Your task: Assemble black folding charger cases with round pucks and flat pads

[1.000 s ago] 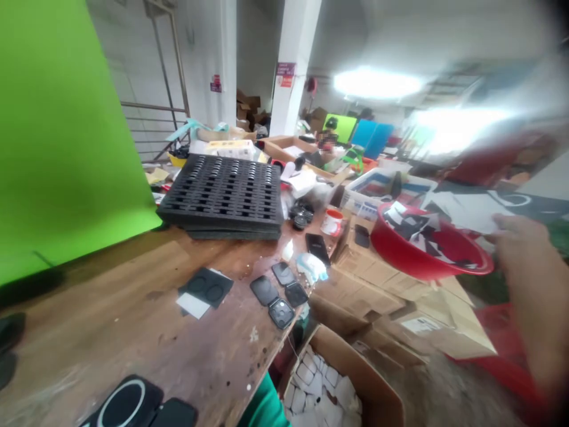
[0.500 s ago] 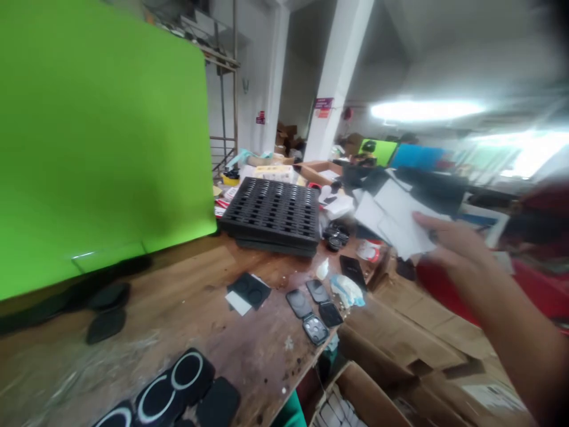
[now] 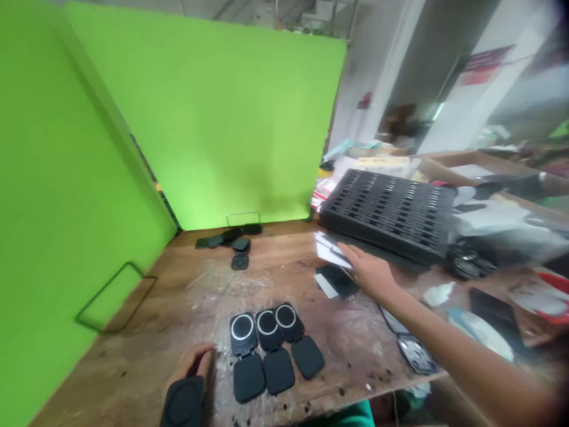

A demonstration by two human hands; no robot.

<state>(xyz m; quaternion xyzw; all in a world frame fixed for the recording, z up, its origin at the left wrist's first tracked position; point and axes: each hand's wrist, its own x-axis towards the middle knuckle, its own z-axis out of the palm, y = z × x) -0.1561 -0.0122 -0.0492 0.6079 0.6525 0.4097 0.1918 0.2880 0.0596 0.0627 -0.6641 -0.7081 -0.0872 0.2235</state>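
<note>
My right hand point(image 3: 371, 270) grips several white paper sheets point(image 3: 328, 251) between thumb and fingers, above a small pile of dark square sheets point(image 3: 342, 281) on the table. At the bottom left, my left hand point(image 3: 202, 359) is curled around a black pad point(image 3: 183, 402) with a round mark, cut off by the frame's lower edge. To its right lie three black folding chargers point(image 3: 267, 323), unfolded side by side, each with a white ring on its upper half. Their lower halves are plain black squares point(image 3: 249, 377).
A stack of black slotted trays point(image 3: 386, 213) stands at the back right. Green panels point(image 3: 222, 118) wall the left and back. Dark pads point(image 3: 240, 244) lie near the back panel. A wire stand point(image 3: 118, 296) is at left. Opened grey pads point(image 3: 415, 353) sit by the right edge.
The view has swung left and down over the table. My right hand has brought the white sheets from beyond the table's right side to above the dark sheets. My left hand has come into view.
</note>
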